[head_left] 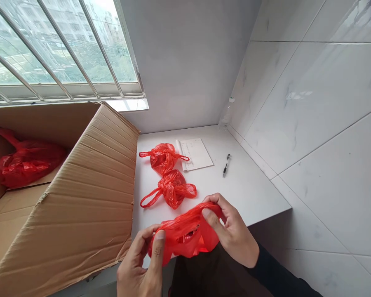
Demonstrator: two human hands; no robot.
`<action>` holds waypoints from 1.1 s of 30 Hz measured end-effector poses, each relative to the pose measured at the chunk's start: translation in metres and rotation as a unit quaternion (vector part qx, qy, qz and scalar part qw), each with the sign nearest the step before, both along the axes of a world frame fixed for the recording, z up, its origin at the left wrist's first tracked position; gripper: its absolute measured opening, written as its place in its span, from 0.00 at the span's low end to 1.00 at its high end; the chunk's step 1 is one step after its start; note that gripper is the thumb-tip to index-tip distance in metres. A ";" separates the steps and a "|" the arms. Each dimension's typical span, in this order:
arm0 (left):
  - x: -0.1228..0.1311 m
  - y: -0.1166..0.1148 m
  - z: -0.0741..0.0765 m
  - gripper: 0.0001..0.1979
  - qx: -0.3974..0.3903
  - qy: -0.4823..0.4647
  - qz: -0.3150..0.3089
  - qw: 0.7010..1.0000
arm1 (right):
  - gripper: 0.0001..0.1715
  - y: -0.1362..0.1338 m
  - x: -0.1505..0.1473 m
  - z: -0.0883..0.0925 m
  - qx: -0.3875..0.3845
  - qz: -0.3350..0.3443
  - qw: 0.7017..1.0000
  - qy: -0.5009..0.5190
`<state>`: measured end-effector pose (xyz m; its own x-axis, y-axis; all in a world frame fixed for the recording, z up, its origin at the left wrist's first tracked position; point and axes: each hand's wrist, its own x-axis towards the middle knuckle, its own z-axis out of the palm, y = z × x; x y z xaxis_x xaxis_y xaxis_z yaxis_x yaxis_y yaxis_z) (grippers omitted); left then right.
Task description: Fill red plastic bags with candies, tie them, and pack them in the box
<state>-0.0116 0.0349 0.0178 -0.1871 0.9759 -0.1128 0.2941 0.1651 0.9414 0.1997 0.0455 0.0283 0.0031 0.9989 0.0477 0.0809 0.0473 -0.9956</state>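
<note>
Both my hands hold a red plastic bag (185, 233) at the near edge of the white counter (253, 194). My left hand (142, 264) pinches the bag's left end, thumb on top. My right hand (231, 231) grips its right end with fingers curled round the plastic. Something dark red shows inside the bag. Two tied red bags lie on the counter beyond it: one in the middle (172, 189) and one farther back (163, 157).
An open cardboard box (89, 198) stands at the left with a larger red bag (26, 161) inside. A sheet of paper (196, 154), a pen (225, 165) and a clear bottle (225, 117) sit at the back of the counter. Tiled wall on the right, barred window at top left.
</note>
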 end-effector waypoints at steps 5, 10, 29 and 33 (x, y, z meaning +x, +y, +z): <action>-0.002 0.001 -0.001 0.21 0.028 -0.064 0.037 0.997 | 0.11 0.000 0.001 -0.002 -0.008 -0.022 0.996 0.090; 0.005 0.001 0.002 0.22 -0.006 -0.054 -0.036 0.998 | 0.17 -0.003 -0.002 0.007 -0.031 0.029 0.994 0.101; 0.026 0.003 0.013 0.13 -0.040 -0.398 -0.032 0.916 | 0.15 -0.004 -0.008 0.002 -0.047 0.016 0.987 0.151; 0.041 -0.005 0.008 0.14 -0.057 -0.249 -0.039 0.966 | 0.16 -0.008 -0.013 0.005 -0.041 0.039 0.993 0.106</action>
<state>0.0294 0.0301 0.0263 -0.0091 0.9606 -0.2777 -0.1753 0.2718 0.9462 0.1869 0.0377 0.0333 -0.0732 0.9970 -0.0264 -0.1318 -0.0360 -0.9906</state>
